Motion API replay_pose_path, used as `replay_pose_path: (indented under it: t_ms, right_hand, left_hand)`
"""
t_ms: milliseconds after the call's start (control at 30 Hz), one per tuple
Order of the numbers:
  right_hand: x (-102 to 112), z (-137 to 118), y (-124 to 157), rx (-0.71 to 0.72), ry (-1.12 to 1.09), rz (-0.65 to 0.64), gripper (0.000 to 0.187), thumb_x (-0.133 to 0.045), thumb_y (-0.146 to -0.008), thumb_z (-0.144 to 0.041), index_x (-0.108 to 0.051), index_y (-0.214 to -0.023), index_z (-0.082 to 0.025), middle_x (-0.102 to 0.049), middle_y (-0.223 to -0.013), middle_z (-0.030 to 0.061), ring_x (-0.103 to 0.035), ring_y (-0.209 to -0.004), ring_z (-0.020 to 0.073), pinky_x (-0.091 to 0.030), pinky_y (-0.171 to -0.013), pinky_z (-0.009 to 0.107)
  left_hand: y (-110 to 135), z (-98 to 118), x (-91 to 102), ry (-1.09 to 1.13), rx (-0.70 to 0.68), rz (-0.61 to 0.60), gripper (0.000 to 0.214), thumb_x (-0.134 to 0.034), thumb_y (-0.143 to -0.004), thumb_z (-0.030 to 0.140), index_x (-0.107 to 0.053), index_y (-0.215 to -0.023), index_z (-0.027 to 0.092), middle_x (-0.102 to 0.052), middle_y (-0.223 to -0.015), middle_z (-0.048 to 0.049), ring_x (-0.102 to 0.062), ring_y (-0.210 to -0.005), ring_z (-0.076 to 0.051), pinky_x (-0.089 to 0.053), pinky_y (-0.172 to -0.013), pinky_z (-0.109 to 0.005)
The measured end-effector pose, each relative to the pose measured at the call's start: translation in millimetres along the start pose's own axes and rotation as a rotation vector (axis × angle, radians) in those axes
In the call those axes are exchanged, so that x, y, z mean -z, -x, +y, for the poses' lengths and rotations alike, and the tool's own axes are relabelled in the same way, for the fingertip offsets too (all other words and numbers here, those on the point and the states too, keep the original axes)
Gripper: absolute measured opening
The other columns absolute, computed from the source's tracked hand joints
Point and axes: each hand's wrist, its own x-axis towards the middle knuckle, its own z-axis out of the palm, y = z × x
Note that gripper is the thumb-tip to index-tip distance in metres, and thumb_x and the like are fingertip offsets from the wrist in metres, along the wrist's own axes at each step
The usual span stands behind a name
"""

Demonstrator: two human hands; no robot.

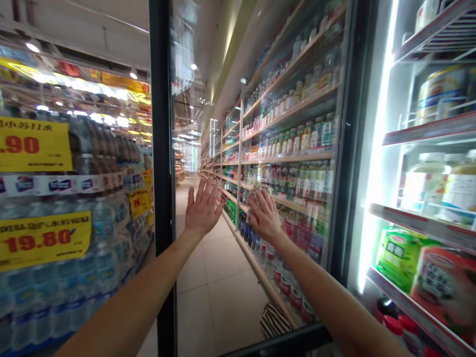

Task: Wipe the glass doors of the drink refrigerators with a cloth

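An open glass fridge door [282,163] stands in front of me, its dark frame [162,148] on the left. My left hand [204,207] lies flat against the glass with fingers spread. My right hand [263,210] presses a crumpled cloth [256,192] against the glass, fingers curled over it. Through the glass I see the shop aisle and shelves of bottled drinks.
The open fridge [427,208] on the right holds shelves of cartons and tubs, lit by a bright strip. Stacked water bottles with yellow price signs [44,238] fill the left. A striped bag [275,321] lies low behind the glass.
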Motion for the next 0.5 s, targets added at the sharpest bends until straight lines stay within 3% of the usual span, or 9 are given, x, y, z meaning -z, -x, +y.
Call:
replay_pose_path:
  t_ms: [100, 233, 300, 367, 500]
  right_hand:
    - [1.7, 9.2, 3.8, 0.026, 0.025, -0.029, 0.041, -0.043, -0.083, -0.024, -0.052, -0.124, -0.026, -0.044, -0.136, 0.0060, -0.026, -0.134, 0.0238, -0.027, -0.106, 0.047]
    - [8.4, 55.3, 14.9, -0.327, 0.116, 0.120, 0.045, -0.037, -0.086, -0.022, -0.046, -0.130, -0.022, -0.039, -0.139, 0.0110, -0.027, -0.133, 0.0272, -0.030, -0.103, 0.052]
    - [9.3, 62.8, 16.5, -0.439, 0.140, 0.195, 0.046, -0.035, -0.087, -0.021, -0.043, -0.132, -0.019, -0.036, -0.140, 0.0138, -0.026, -0.133, 0.0288, -0.030, -0.102, 0.054]
    - [7.5, 51.9, 14.6, -0.372, 0.121, 0.192, 0.046, -0.036, -0.086, -0.020, -0.045, -0.131, -0.017, -0.036, -0.140, 0.0142, -0.024, -0.134, 0.0283, -0.030, -0.103, 0.052]
    - [3.3, 16.5, 9.4, -0.002, 0.027, 0.033, 0.042, -0.042, -0.084, -0.019, -0.051, -0.125, -0.022, -0.041, -0.137, 0.0087, -0.023, -0.135, 0.0244, -0.031, -0.105, 0.046]
  left_hand:
    - [-0.6, 0.6, 1.5, 0.007, 0.008, -0.014, 0.060, -0.042, -0.086, 0.034, -0.024, -0.140, 0.016, -0.029, -0.144, -0.0138, -0.016, -0.137, -0.023, -0.008, -0.112, -0.047]
    - [-0.5, 1.0, 2.0, 0.040, 0.023, -0.037, 0.062, -0.043, -0.085, 0.034, -0.022, -0.141, 0.017, -0.026, -0.146, -0.0128, -0.015, -0.138, -0.024, -0.007, -0.112, -0.048]
    - [-0.3, 1.0, 1.7, 0.031, 0.023, -0.035, 0.061, -0.043, -0.086, 0.034, -0.023, -0.141, 0.017, -0.027, -0.145, -0.0129, -0.015, -0.138, -0.024, -0.008, -0.112, -0.048]
    - [-0.4, 1.0, 1.4, 0.012, 0.020, -0.034, 0.059, -0.042, -0.086, 0.035, -0.026, -0.140, 0.016, -0.028, -0.145, -0.0131, -0.015, -0.138, -0.023, -0.008, -0.111, -0.048]
    - [-1.3, 1.3, 2.1, -0.013, 0.017, -0.031, 0.057, -0.041, -0.086, 0.035, -0.029, -0.139, 0.015, -0.029, -0.144, -0.0139, -0.017, -0.137, -0.023, -0.009, -0.111, -0.048]
